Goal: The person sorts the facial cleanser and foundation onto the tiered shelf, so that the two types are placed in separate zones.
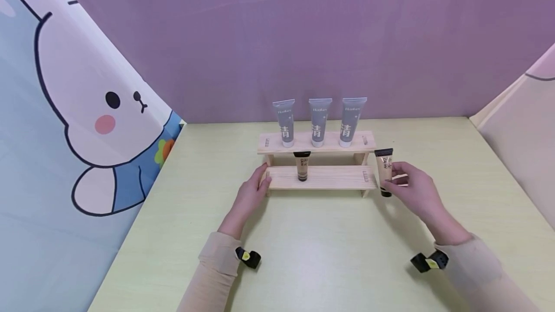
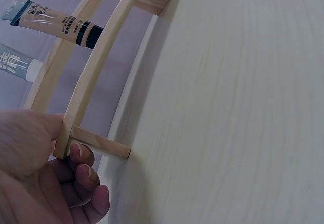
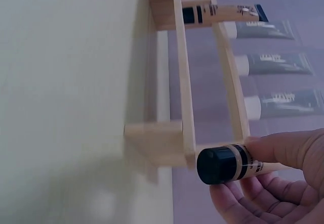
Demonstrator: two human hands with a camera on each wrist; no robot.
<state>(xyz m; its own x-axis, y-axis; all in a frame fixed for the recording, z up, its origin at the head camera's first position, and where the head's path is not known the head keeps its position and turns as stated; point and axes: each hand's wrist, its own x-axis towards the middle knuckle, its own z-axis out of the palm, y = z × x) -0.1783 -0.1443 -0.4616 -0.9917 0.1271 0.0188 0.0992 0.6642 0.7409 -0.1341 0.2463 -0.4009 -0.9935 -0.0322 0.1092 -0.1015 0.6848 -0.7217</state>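
Note:
A two-tier wooden display rack (image 1: 321, 178) stands on the table. My left hand (image 1: 250, 196) grips the left end of its lower shelf; in the left wrist view the thumb lies over the board, with curled fingers (image 2: 87, 177) by the rack's leg. My right hand (image 1: 412, 188) pinches a beige foundation tube (image 1: 384, 170), held roughly upright just off the rack's right end. Its black cap (image 3: 216, 165) points down. A matching foundation tube (image 1: 302, 165) stands cap-down on the lower shelf, left of the middle. Three grey-blue tubes (image 1: 318, 122) with white caps stand on the upper shelf.
The pale wood-grain table (image 1: 312, 249) extends around the rack. Behind it rises a purple cloth (image 1: 303, 37), close to the upper shelf. A cloth with a cartoon rabbit (image 1: 104, 85) hangs on the left, and a pale cloth (image 1: 524, 124) on the right.

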